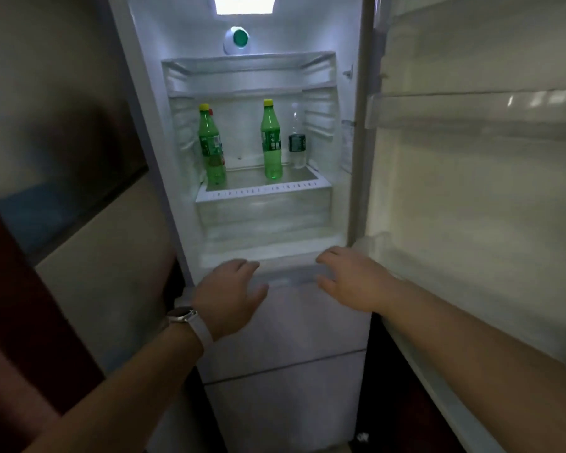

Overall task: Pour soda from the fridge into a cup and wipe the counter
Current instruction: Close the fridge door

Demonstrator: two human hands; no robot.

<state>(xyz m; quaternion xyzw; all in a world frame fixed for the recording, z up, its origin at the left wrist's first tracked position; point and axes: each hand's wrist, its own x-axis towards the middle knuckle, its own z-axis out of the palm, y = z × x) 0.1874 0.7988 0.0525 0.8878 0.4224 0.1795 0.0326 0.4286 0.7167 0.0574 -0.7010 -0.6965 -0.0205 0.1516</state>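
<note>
Left hand [229, 295]: out front, palm down, fingers loosely spread, nothing in it; pale-strapped watch [183, 317] on the wrist.
Right hand [350, 279]: level with the left, reaching forward, fingers slack, empty too.
Both hands: hovering at the lower lip of the open fridge [324, 27]; whether they touch it can't be made out.
Soda: left green bottle [211, 145] and centre green bottle [271, 140], yellow caps, upright on the lit shelf [262, 189].
Clear bottle [297, 138]: dark label, just right of the centre one.
Door [471, 191]: wide open on the right.
</note>
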